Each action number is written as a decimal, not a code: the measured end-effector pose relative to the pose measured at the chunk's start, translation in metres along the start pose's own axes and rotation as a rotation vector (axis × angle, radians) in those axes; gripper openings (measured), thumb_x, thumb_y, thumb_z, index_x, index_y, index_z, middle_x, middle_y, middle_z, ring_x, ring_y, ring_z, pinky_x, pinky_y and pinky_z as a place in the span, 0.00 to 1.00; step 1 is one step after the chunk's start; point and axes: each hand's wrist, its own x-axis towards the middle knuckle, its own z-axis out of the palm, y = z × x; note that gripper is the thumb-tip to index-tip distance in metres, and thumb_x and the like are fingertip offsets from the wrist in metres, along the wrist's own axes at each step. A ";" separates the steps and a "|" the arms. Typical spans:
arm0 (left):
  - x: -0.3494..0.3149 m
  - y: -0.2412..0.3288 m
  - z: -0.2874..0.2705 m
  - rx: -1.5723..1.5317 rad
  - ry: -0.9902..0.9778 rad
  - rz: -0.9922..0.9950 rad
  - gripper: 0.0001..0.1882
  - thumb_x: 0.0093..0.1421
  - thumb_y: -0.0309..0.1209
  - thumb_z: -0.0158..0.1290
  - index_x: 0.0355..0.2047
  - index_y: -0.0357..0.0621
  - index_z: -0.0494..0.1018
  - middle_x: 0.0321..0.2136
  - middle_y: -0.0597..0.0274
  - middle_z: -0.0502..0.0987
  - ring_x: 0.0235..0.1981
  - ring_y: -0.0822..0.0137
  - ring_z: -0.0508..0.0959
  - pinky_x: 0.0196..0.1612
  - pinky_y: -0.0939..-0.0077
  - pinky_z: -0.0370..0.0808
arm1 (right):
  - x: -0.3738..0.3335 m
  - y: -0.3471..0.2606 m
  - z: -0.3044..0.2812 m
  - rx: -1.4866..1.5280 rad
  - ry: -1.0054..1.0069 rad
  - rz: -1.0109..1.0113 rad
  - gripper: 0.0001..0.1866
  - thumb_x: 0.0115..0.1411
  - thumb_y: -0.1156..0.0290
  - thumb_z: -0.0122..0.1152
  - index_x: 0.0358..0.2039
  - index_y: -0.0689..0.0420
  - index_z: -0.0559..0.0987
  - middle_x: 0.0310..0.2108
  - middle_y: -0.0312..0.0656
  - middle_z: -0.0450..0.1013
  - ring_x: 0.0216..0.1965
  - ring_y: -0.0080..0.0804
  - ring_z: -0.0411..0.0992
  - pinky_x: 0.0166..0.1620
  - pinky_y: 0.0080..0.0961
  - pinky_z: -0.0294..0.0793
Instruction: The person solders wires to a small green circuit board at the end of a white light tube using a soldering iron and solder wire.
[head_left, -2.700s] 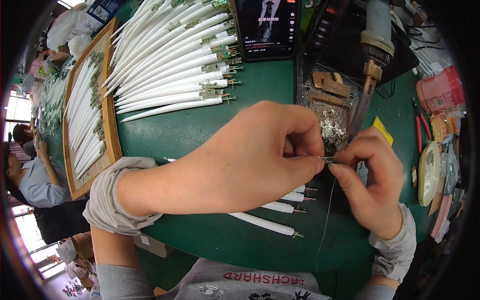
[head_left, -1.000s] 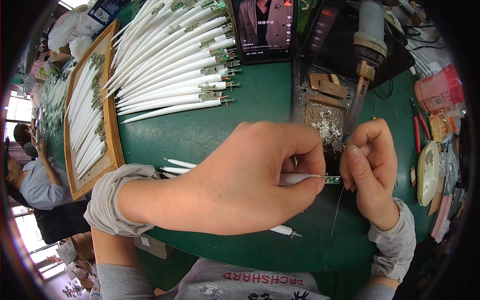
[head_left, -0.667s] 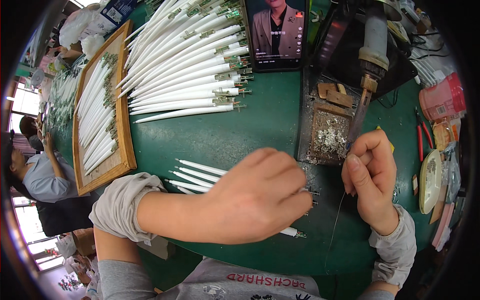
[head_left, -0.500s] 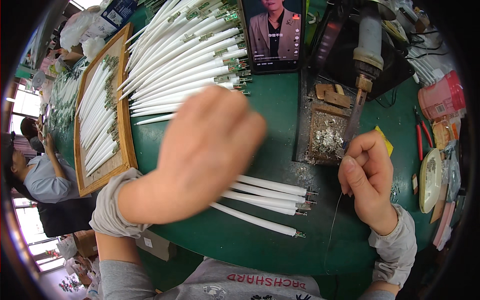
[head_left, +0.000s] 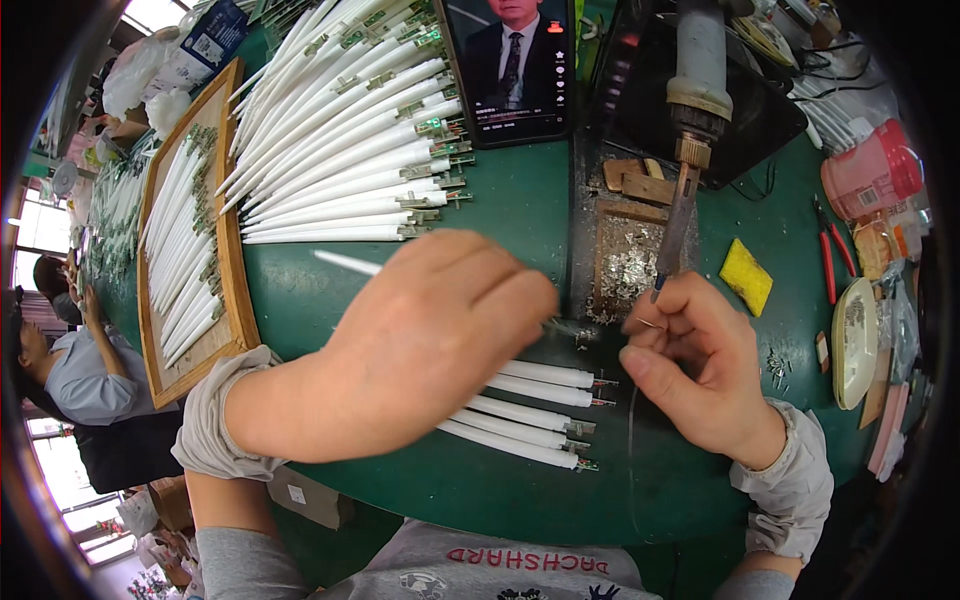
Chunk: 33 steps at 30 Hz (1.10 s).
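My left hand (head_left: 440, 335), closed and blurred, holds a white tapered tube (head_left: 348, 262) above the green table. The tube's thin tip sticks out on the left; its other end, near the right fingertips, is too smeared to make out. Beneath and beside this hand lie several similar white tubes (head_left: 530, 412) with small circuit boards on their right ends. Thumb and fingers of my right hand (head_left: 705, 365) pinch a thin solder wire (head_left: 632, 450), which trails down toward the table's near edge. Just above those fingers hangs the tip of a soldering iron (head_left: 676, 225) held upright.
Many white tubes (head_left: 340, 180) fan out at the back left, beside a wooden-framed tray (head_left: 240, 300) of more. A phone (head_left: 510, 125) stands behind. Under the iron sits a solder-scrap box (head_left: 625, 260). To the right are a yellow sponge (head_left: 746, 277), pliers (head_left: 832, 255) and a dish (head_left: 853, 345).
My left hand has come away from the fanned tubes, nearer and to the right, with a tube now showing in it. My right hand stays by the iron tip. The view has shifted slightly.
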 end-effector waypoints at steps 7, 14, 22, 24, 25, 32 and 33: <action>0.019 0.019 -0.002 -0.414 -0.092 -0.133 0.12 0.48 0.20 0.60 0.34 0.38 0.71 0.30 0.57 0.73 0.30 0.61 0.75 0.32 0.73 0.72 | -0.002 -0.003 0.002 0.041 0.011 -0.032 0.10 0.54 0.79 0.62 0.37 0.64 0.74 0.24 0.34 0.73 0.24 0.11 0.68 0.23 0.10 0.64; 0.030 0.011 -0.007 -1.002 -0.405 -0.636 0.06 0.59 0.25 0.56 0.36 0.36 0.72 0.30 0.70 0.73 0.32 0.82 0.70 0.33 0.87 0.68 | -0.001 -0.002 -0.002 0.073 0.019 -0.022 0.09 0.54 0.81 0.61 0.36 0.65 0.74 0.28 0.36 0.74 0.27 0.12 0.69 0.25 0.08 0.66; 0.030 0.013 -0.006 -1.042 -0.411 -0.646 0.06 0.59 0.24 0.56 0.36 0.36 0.72 0.30 0.68 0.74 0.32 0.82 0.71 0.33 0.87 0.68 | 0.000 -0.004 -0.003 0.155 -0.003 0.036 0.09 0.54 0.81 0.61 0.36 0.66 0.73 0.29 0.36 0.73 0.27 0.12 0.68 0.26 0.08 0.66; 0.030 0.012 -0.006 -1.058 -0.416 -0.655 0.06 0.59 0.24 0.56 0.36 0.36 0.72 0.30 0.68 0.74 0.32 0.82 0.71 0.33 0.87 0.68 | 0.000 -0.004 -0.004 0.149 -0.008 0.028 0.09 0.54 0.81 0.61 0.36 0.65 0.73 0.29 0.36 0.74 0.27 0.11 0.68 0.26 0.08 0.67; 0.030 0.012 -0.006 -1.066 -0.424 -0.668 0.06 0.60 0.24 0.56 0.36 0.36 0.72 0.30 0.68 0.74 0.33 0.82 0.71 0.33 0.87 0.68 | 0.000 -0.005 -0.005 0.154 -0.010 0.030 0.09 0.54 0.81 0.61 0.36 0.66 0.73 0.29 0.36 0.74 0.27 0.11 0.68 0.26 0.08 0.67; 0.030 0.012 -0.005 -1.056 -0.418 -0.654 0.06 0.60 0.24 0.56 0.36 0.35 0.73 0.29 0.68 0.74 0.32 0.82 0.71 0.34 0.87 0.68 | 0.000 -0.006 -0.004 0.168 -0.007 0.044 0.08 0.55 0.81 0.61 0.36 0.65 0.74 0.29 0.36 0.73 0.27 0.11 0.69 0.26 0.08 0.67; 0.030 0.011 -0.005 -1.058 -0.419 -0.654 0.06 0.60 0.24 0.56 0.36 0.35 0.73 0.29 0.68 0.74 0.32 0.82 0.71 0.34 0.87 0.68 | 0.000 -0.006 -0.004 0.168 -0.006 0.045 0.08 0.55 0.81 0.61 0.36 0.65 0.74 0.29 0.36 0.73 0.27 0.11 0.69 0.26 0.08 0.67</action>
